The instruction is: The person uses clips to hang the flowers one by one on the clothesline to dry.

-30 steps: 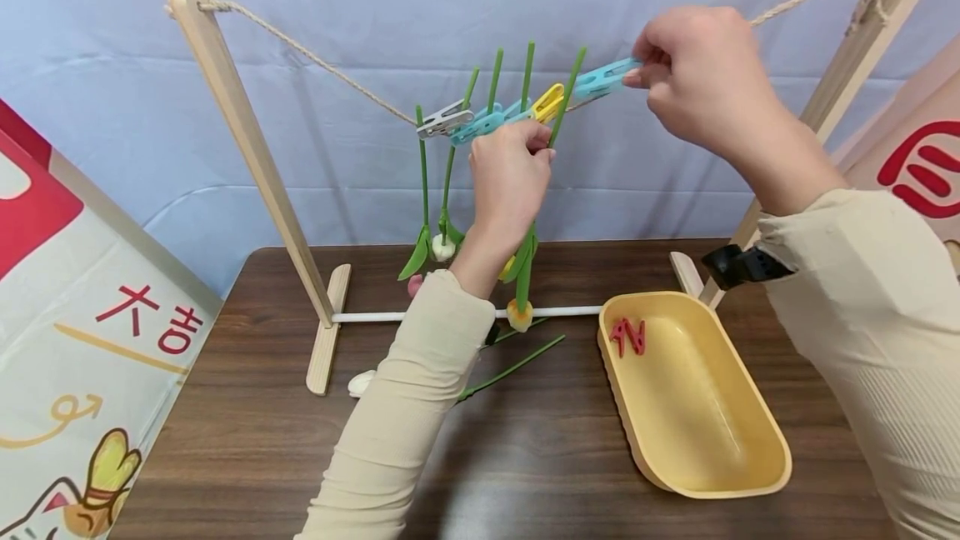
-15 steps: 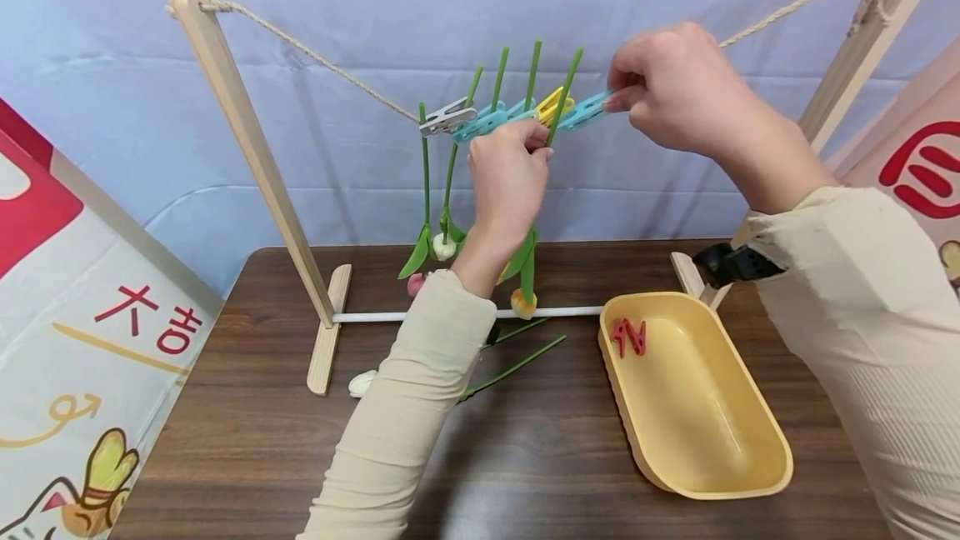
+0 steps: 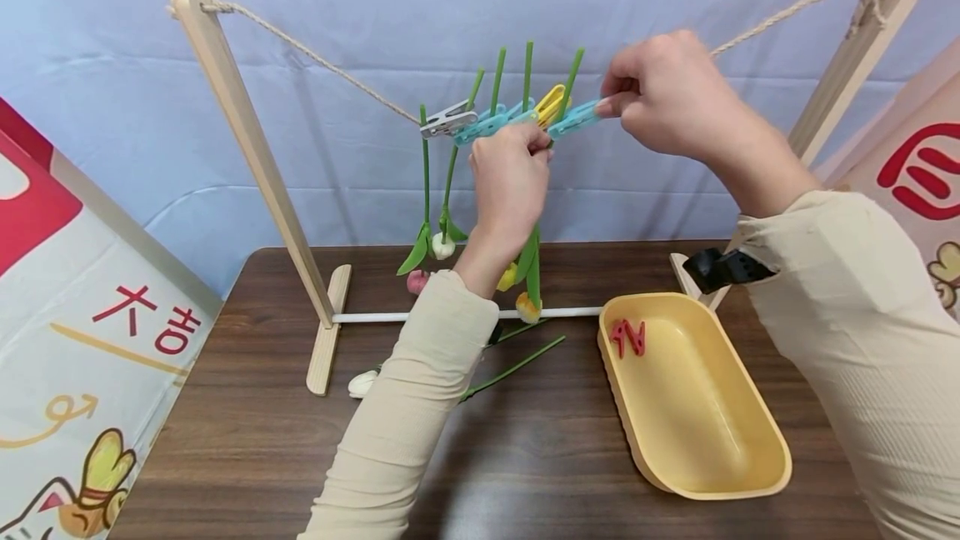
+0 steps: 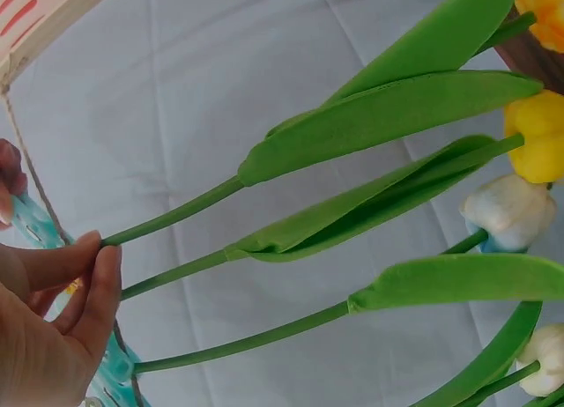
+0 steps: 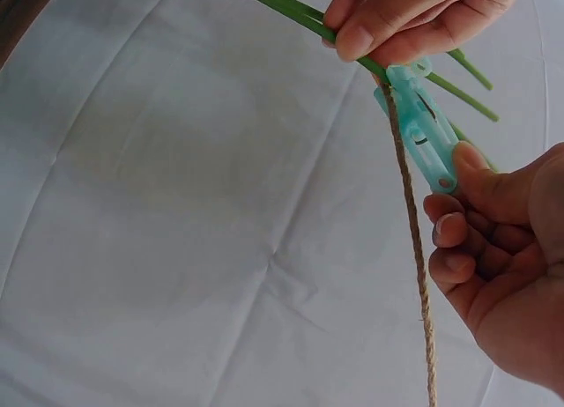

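My left hand pinches the green stem of an artificial tulip just below the rope. Head down, its orange-yellow bloom hangs over the white crossbar. Thumb and curled fingers of my right hand grip the tail of a light blue clothespin, whose nose is at the rope and this stem, right by my left fingertips. Further left along the rope, a grey clothespin, blue clothespins and a yellow clothespin hold other upside-down tulips, partly hidden by my left hand.
The rope spans two wooden posts joined by a white bar. At right on the table stands a yellow basin with red clothespins inside. A white tulip lies under my left forearm.
My right hand has come down and left with the blue clothespin, from right of the stem to the stem at the rope. The left hand stays at the stem.
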### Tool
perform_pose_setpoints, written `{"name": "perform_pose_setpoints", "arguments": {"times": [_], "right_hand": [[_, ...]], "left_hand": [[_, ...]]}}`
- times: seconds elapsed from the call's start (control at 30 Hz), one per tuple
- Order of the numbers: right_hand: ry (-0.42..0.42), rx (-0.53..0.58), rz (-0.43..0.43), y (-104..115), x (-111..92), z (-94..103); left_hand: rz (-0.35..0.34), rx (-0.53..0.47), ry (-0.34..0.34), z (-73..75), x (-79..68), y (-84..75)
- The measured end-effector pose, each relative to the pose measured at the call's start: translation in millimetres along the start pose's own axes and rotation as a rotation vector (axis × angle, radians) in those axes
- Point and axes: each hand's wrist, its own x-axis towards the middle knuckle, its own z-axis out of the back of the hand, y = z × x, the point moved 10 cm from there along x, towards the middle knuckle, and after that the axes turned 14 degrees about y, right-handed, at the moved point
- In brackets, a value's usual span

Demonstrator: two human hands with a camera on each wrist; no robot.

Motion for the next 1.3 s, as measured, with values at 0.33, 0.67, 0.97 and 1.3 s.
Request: {"name": "perform_pose_setpoints", "arguments": {"times": [0.33, 0.67, 0.97, 1.3], "right_hand": [[0.087, 0.043, -0.098, -11.0, 1.5, -10.4], [0.012, 0.087, -0.08, -19.6, -14.2, -7.0], [0.25, 0.162, -0.05, -45.2, -33.5, -52.7], [0.56, 0.287, -0.073, -87.4, -70.7, -144.1]], "left_hand": [[0.01, 0.023, -0.011, -1.9, -1.7, 2.3], [0.034, 0.0, 0.0, 1.6, -2.3, 10.4], [0.03, -0.048, 0.006, 5.2, -8.4, 18.4], [0.085, -0.035, 0.087, -2.2, -20.3, 34.5]]}}
